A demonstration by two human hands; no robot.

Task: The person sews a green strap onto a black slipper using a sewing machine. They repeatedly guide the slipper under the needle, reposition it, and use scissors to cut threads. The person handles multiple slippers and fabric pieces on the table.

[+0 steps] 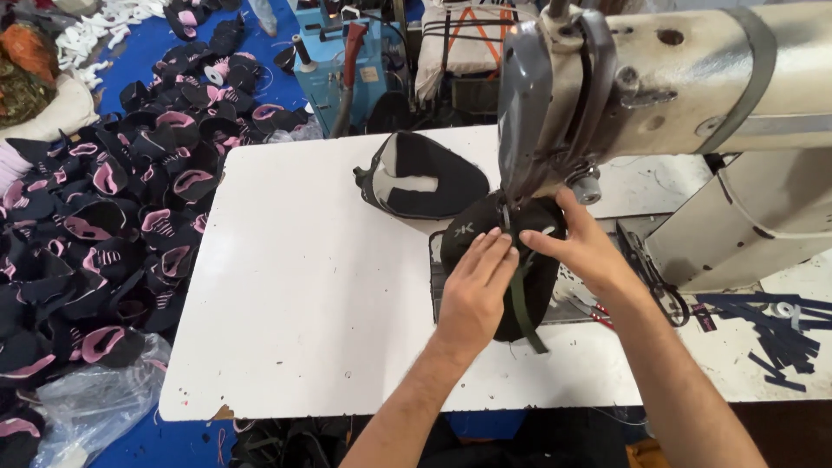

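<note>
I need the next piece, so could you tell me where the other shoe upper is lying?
The spare upper lies on the white table, just left of the sewing machine.

Two hands press a black shoe piece (485, 247) flat under the big sewing machine (659, 78). The left hand (477, 290) lies on top of it, and the right hand (581, 247) pinches near a green strap (523, 308). Another black shoe piece (420, 178) sits on the white table (303, 286).

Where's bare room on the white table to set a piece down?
The white table is bare left of the left hand, from below the loose black shoe piece to the near edge. It is crowded under the sewing machine, where both hands, the right hand included, press the black piece, and by the dark strips.
</note>
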